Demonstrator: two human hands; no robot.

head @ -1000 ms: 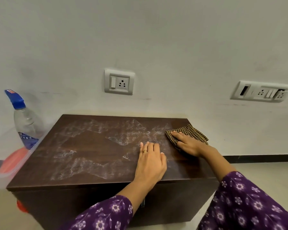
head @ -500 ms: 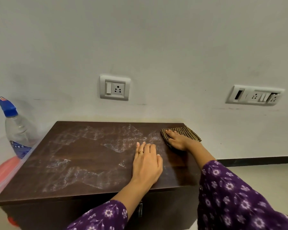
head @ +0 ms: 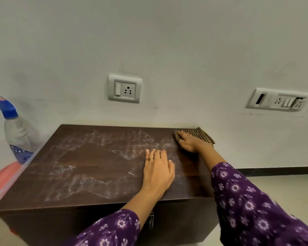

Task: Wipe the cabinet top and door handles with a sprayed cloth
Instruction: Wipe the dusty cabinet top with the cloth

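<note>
The right hand (head: 189,142) is pressing the cloth (head: 200,134) with flat fingers onto the cabinet top (head: 96,160) at its far right corner to wipe there; the left hand (head: 158,173), fingers released, is lying flat, probably bracing.

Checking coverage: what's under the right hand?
A checked cloth, pressed by the right hand onto the cabinet top at its far right corner; the wood beneath is hidden.

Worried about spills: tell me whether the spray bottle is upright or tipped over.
Upright. The spray bottle stands left of the cabinet, its blue nozzle on top.
</note>
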